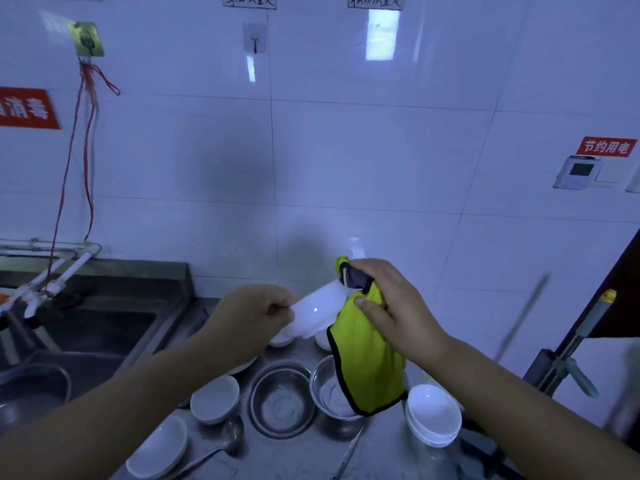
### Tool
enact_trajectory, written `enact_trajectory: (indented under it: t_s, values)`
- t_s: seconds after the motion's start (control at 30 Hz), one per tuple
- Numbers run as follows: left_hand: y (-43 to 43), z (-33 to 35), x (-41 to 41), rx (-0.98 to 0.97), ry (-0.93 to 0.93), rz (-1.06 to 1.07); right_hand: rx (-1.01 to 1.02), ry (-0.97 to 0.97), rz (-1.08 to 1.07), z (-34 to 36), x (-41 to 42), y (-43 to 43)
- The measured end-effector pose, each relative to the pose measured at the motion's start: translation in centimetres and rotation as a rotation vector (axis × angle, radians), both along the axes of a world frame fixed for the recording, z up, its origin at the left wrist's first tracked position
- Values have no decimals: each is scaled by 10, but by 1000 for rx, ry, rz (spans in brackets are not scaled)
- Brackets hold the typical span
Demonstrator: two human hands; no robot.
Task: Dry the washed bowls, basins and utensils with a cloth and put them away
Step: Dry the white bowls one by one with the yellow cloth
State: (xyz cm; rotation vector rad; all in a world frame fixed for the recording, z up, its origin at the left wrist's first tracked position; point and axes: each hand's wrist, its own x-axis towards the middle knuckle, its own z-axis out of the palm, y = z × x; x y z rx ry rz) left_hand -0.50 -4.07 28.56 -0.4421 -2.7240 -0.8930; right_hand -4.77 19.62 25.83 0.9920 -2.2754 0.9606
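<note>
Loose white bowls [157, 448] and a ladle [230, 434] are lying closest on the steel desk [381, 455], by two steel basins [281, 400]. They are likely waiting to be dried. Above them the left hand [258, 315] is pinching the rim of the held bowl [318, 310] — that grip is clamped there, so the bowl is tilting in the air. The right hand [394, 306] is squeezing the yellow cloth [367, 368] against it, probably to wipe it. A neat stack [433, 414] is sitting at the right — maybe the dried ones.
</note>
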Motion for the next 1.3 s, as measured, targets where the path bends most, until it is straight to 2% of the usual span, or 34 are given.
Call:
enact_trajectory:
  t_s: [0.03, 0.13, 0.2, 0.27, 0.37, 0.5, 0.57, 0.7, 0.87, 1.03, 1.13, 1.3]
  values:
    - [3, -1, -1, 218, -121, 5, -69, -42, -5, 2, 2, -3]
    - [14, 4, 0, 747, -262, -8, -127, -102, 25, 3, 15, -23]
    - [20, 9, -1, 934, -325, -5, -108, -26, 8, -3, 24, -38]
    - [25, 13, 0, 1029, -379, -37, -95, 134, -10, -14, 30, -52]
    - [31, 15, 1, 1076, -435, -72, -110, 245, -29, -23, 25, -54]
    - [28, 14, -1, 1098, -444, -41, -388, 9, -38, -12, 8, -42]
    - [23, 12, -3, 1107, -434, -19, -455, -3, -90, -5, 2, -35]
    - [19, 12, -8, 1188, -416, 6, -400, 123, -139, 5, 10, -35]
    - [19, 21, -15, 1394, -440, -13, -262, 181, -86, -14, 31, -53]
    - [16, 19, -11, 1384, -460, -78, -327, 196, -102, -17, 22, -36]
    - [21, 20, -9, 1344, -441, -70, -272, 224, -181, -6, 15, -35]
    - [28, 23, -12, 1240, -349, 10, -384, 118, -184, 0, 15, -50]
